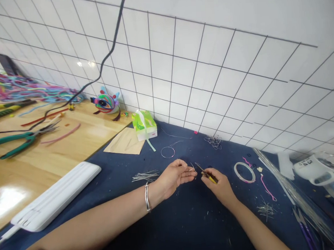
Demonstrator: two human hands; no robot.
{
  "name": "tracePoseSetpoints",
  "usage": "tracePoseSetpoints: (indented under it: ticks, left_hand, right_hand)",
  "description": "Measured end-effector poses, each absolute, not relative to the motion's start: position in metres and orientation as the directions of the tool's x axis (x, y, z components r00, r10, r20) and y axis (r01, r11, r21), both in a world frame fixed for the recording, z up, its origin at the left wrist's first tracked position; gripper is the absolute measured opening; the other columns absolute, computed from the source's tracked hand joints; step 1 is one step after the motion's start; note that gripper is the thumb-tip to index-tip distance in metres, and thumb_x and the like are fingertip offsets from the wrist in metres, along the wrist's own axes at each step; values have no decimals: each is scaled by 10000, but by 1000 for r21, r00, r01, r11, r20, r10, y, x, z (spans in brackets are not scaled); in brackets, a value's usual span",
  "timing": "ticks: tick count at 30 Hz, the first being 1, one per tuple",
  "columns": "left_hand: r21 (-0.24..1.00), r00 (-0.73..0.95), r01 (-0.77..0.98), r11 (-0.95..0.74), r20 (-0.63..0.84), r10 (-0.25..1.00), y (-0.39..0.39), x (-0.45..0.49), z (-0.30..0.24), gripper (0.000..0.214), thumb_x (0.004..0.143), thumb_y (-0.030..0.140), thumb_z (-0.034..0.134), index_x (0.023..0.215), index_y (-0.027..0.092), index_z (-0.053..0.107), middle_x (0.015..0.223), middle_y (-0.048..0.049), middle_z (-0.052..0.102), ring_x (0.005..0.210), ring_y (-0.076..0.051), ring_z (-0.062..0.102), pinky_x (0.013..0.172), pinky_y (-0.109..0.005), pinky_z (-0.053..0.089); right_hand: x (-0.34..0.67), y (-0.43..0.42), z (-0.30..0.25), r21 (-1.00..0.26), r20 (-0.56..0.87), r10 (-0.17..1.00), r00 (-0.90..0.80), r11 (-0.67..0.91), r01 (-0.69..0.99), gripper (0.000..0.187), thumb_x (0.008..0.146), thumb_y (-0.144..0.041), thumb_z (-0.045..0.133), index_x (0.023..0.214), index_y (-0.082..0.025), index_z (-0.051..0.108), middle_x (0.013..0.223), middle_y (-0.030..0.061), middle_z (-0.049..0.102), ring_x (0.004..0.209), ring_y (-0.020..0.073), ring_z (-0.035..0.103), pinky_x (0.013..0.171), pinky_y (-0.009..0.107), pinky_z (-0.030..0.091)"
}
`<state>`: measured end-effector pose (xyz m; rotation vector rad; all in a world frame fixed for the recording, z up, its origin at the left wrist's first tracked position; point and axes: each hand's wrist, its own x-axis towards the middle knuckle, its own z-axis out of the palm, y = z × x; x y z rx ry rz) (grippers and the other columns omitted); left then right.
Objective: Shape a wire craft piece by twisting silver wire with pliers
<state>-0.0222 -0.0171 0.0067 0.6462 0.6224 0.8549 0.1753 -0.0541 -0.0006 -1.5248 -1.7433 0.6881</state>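
My left hand (175,175) lies palm up over the dark blue cloth (167,223), its fingertips pinched on a short thin wire (192,166). A silver bangle (147,196) sits on that wrist. My right hand (220,182) is closed round small pliers with yellow handles (206,172), whose tip points up and left at the wire. A bundle of cut wire pieces (145,175) lies just left of my left hand. A small wire ring (168,152) lies farther back.
A white plastic ring (244,172) and pink cord bits (267,188) lie to the right, near long wires (296,196) and a white cup (316,168). A tissue pack (144,125), green pliers (21,140), a white case (52,198) and coloured cords (17,89) stand left.
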Motion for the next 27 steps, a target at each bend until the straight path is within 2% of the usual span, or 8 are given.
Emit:
tracePoseSetpoints:
  ticks: [3,8,21,27]
  left_hand:
    - [719,489,-496,487,-232,841,-22,-20,7,159,771,228,586,818,156,453,897,-111,632,845,-205,636,819,-374,480]
    - [703,462,-516,490,-253,850,-31,-15,11,145,777,229,578,797,156,455,878,-96,630,845,-194,633,820,-352,476]
    - [711,383,-572,409,-209,900,-40,-10,14,178,788,312,564,803,165,464,901,-46,596,890,-165,592,804,-321,466]
    - [725,353,-572,382,-203,913,-41,-11,19,200,782,336,567,814,167,463,986,-68,588,917,-167,582,760,-293,472]
  right_hand:
    - [164,-59,-4,-830,124,992,-31,121,545,249,715,-356,579,901,-191,578,802,14,624,733,157,590,688,266,473]
    - [156,-59,-4,-843,134,991,-20,124,523,231,696,-316,600,889,-191,573,798,8,624,727,151,584,680,257,465]
    - [152,-62,0,-856,120,992,-34,120,503,161,762,-313,530,848,-188,582,750,-4,596,690,132,540,643,229,427]
    - [153,-64,2,-881,91,993,-73,114,459,166,766,-321,537,830,-177,589,728,-12,566,667,115,503,620,216,398]
